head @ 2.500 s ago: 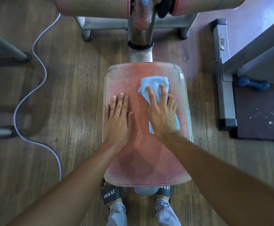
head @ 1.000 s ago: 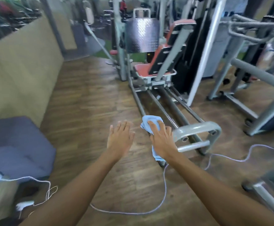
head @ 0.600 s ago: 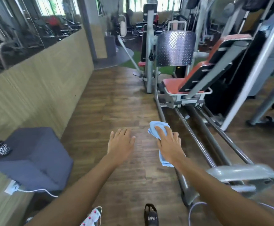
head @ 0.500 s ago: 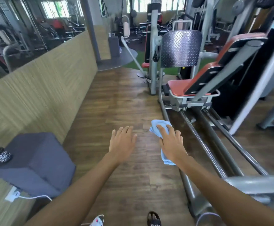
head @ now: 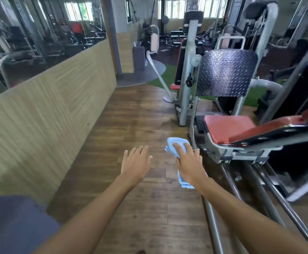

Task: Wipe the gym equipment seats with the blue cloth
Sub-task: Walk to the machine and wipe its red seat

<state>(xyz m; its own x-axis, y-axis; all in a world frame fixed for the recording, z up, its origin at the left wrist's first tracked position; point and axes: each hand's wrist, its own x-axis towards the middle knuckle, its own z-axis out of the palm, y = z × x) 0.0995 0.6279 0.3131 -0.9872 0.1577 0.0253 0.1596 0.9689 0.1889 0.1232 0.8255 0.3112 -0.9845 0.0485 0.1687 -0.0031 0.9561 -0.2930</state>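
Right grip [head: 189,162] clutches blue cloth [head: 170,144], held forward ready for red seat [head: 228,128]; left grip [head: 135,165] empty, fingers straight.

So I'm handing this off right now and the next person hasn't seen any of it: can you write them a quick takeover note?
Left hand: open, fingers straight, holding nothing, out over the wooden floor.
Right hand: grips the bunched blue cloth in the air, touching no equipment.
Things: the leg-press machine's red seat is ahead to the right, with the cloth not yet on it.
Done: another red seat pad was being wiped moments ago, and the person has since walked here.
Left: wipe this red seat and probably its red backrest, then any remaining seats.
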